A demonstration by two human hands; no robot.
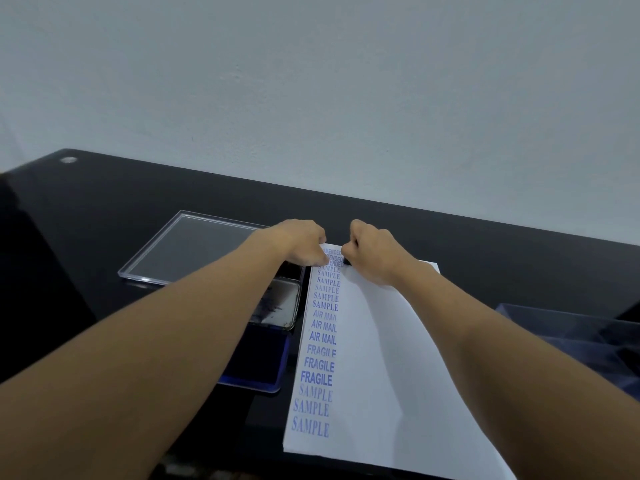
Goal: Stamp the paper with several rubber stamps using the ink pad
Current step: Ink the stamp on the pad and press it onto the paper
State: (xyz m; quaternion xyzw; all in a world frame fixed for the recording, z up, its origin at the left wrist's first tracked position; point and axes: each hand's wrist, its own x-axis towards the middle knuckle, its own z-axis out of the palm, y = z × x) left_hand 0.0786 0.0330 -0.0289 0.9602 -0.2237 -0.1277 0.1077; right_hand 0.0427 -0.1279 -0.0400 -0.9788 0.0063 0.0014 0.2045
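While a clear plastic tray (194, 247) lies flat at the far left of the black table (104, 237), the ink pad (258, 365) sits open just beside the paper's left edge. Its blue face is toward the person and its smeared lid (280, 303) is folded back, partly under the left forearm. The left hand (301, 242) reaches over it to the far left corner of the paper (398, 358), fingers bent down onto the sheet; whether they pinch the edge or only press it flat I cannot tell. Down the sheet's left margin runs a full column of blue prints (322, 341): SAMPLE, FRAGILE, AIR MAIL, SAMPLE again, and AMENDED at the far end. By my reckoning several stamps have been used and this column has no room left. The right hand (374, 251) is fisted around a small dark stamp (347, 263), set on the paper just beside the farthest AMENDED print, seemingly mid-press. Right of that the paper is blank, which suggests more columns could follow. A clear box (571, 341) stands at the far right; what it holds is not visible.
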